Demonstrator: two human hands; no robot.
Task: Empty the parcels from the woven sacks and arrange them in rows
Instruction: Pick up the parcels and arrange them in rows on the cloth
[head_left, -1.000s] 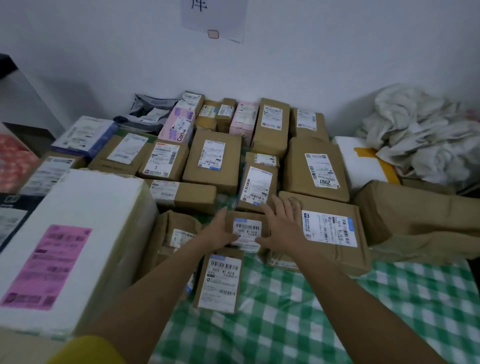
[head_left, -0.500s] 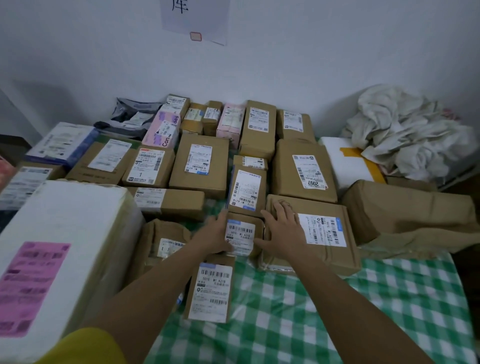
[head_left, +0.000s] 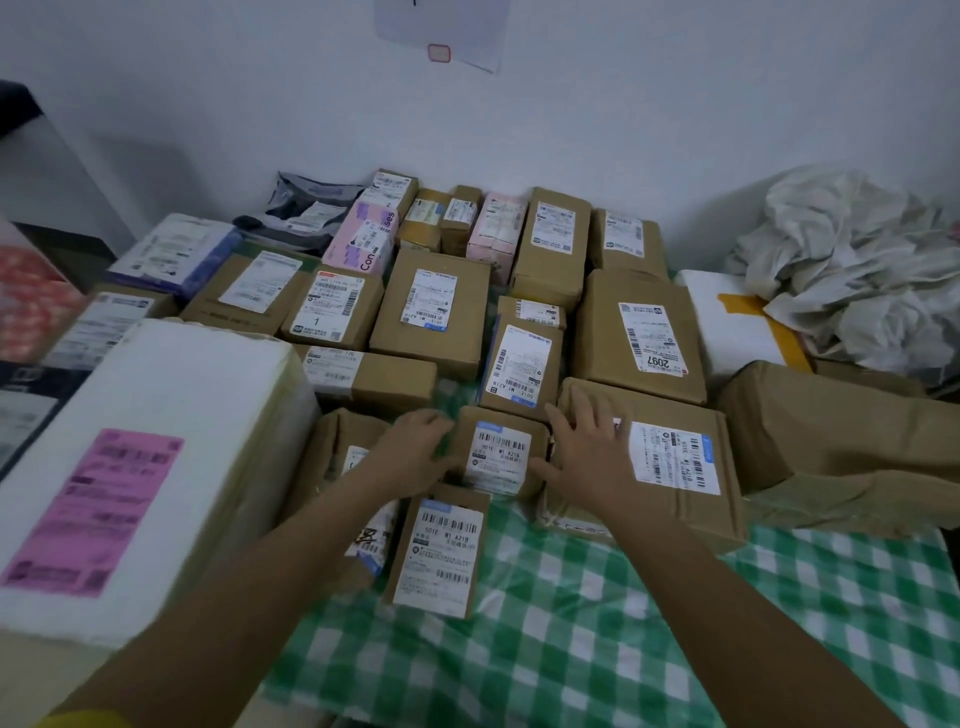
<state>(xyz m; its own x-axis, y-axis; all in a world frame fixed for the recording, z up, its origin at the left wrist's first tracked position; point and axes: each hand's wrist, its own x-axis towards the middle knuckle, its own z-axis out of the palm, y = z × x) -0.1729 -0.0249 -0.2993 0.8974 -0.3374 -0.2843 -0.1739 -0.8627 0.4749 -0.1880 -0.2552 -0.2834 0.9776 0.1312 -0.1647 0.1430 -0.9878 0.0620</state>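
brown cardboard, taped and stiff, makes the small parcel (head_left: 500, 453) look light and firm enough to take by its two side walls; it sits on the green checked cloth (head_left: 571, 623) between neighbouring parcels, in the nearest row; the left hand (head_left: 415, 451) rests against its left side, fingers loosely curved; the right hand (head_left: 584, 451) lies spread flat over the big box (head_left: 670, 462) beside it, thumb at the parcel's edge; crumpled white sacks (head_left: 852, 265) lie heaped at the right, contents hidden.
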